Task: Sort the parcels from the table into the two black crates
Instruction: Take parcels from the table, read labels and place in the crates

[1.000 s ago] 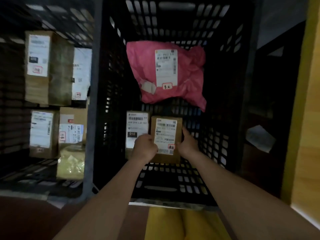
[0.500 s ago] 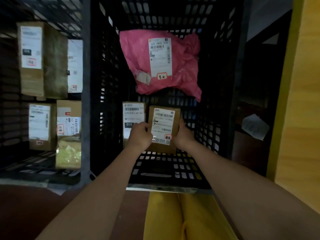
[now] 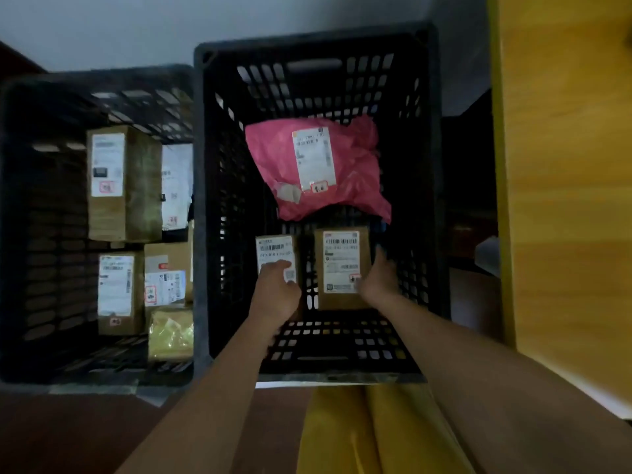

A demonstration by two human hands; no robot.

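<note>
The right black crate (image 3: 424,200) holds a pink mailer bag (image 3: 352,172) at its far end. Nearer me, two labelled brown boxes lie side by side on its floor. My left hand (image 3: 277,295) rests on the near end of the smaller left box (image 3: 273,251), fingers loosely over its label. My right hand (image 3: 376,282) grips the right edge of the larger brown box (image 3: 338,261), thumb on its label; this hand is blurred. The left black crate (image 3: 20,234) contains several brown boxes (image 3: 123,183) and a yellow padded parcel (image 3: 171,333).
A wooden table side (image 3: 564,200) rises at the right, close to the right crate. Yellow fabric (image 3: 369,432) lies below my arms at the crate's near rim. A white paper (image 3: 487,256) sits in the dark gap between crate and table.
My left hand has let go of the larger brown box and moved left onto the smaller box. The larger box has shifted right, leaving a gap between the two. The view has tilted upward.
</note>
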